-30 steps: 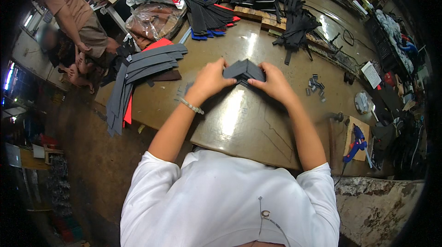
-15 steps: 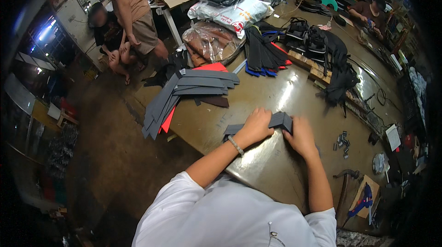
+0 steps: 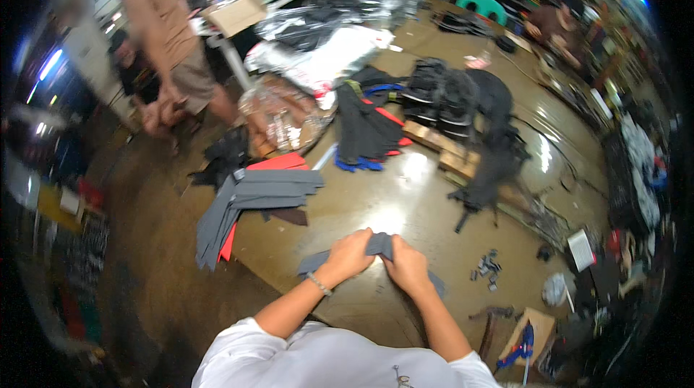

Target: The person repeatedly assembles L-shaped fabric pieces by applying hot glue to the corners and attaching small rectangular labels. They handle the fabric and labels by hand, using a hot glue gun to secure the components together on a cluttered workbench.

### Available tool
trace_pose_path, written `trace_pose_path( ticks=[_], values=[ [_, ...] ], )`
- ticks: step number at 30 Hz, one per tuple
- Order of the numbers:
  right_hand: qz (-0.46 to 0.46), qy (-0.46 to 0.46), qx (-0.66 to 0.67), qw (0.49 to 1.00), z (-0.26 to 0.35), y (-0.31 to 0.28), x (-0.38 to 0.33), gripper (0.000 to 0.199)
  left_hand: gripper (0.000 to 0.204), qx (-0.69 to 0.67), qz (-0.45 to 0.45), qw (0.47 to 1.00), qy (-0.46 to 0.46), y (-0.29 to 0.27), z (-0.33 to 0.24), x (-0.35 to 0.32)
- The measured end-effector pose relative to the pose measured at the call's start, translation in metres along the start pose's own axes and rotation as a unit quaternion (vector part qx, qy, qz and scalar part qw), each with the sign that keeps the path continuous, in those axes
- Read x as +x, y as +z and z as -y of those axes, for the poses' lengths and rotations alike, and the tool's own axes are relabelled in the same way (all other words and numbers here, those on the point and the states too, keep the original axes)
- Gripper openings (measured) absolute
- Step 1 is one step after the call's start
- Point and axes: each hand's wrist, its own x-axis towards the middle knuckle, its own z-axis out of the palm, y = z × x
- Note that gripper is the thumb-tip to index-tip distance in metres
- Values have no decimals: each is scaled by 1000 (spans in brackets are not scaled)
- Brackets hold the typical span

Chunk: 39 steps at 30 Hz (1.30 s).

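Up near the far edge of the table (image 3: 405,193), a clear plastic bag (image 3: 278,117) holds brownish material that is too blurred to make out, and an open cardboard box (image 3: 237,13) sits on a white stand behind it; what the box holds cannot be seen. Closer in, the left hand (image 3: 349,254) and the right hand (image 3: 406,266) are both closed on a grey fabric piece (image 3: 378,245), pinching it between them just above the glossy brown tabletop, with flat grey ends spreading out to either side under the wrists. A metal bracelet (image 3: 318,284) circles the left wrist. To the left lies a stack of long grey strips (image 3: 249,196), flat and felt-like, draped over the table edge with red sheets (image 3: 278,164) beneath. Farther off rests a heap of black fabric (image 3: 361,128) with red and blue edges showing.
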Motion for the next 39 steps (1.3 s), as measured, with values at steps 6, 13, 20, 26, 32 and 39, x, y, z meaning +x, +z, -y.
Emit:
trace_pose_path(
  ticks=[6,13,20,26,32,39],
  values=[
    [43,-13,72,996,-1,-13,1,50,43,79,11,997,-5,-17,-13,-1],
    [140,65,255,955,-16,-25,-10,52,46,10,119,993,-12,-44,-3,10],
    [130,63,286,947,-5,-26,8,44,33,-335,322,876,-129,-66,19,34],
    [92,181,149,968,-10,-31,7,64,31,-333,266,900,-86,-64,44,55],
    [-156,314,301,887,-72,-18,-67,45,33,-340,242,904,-89,-54,67,117],
    [-295,443,230,815,-60,24,-192,31,40,-340,151,921,-113,-36,101,135]
  ],
)
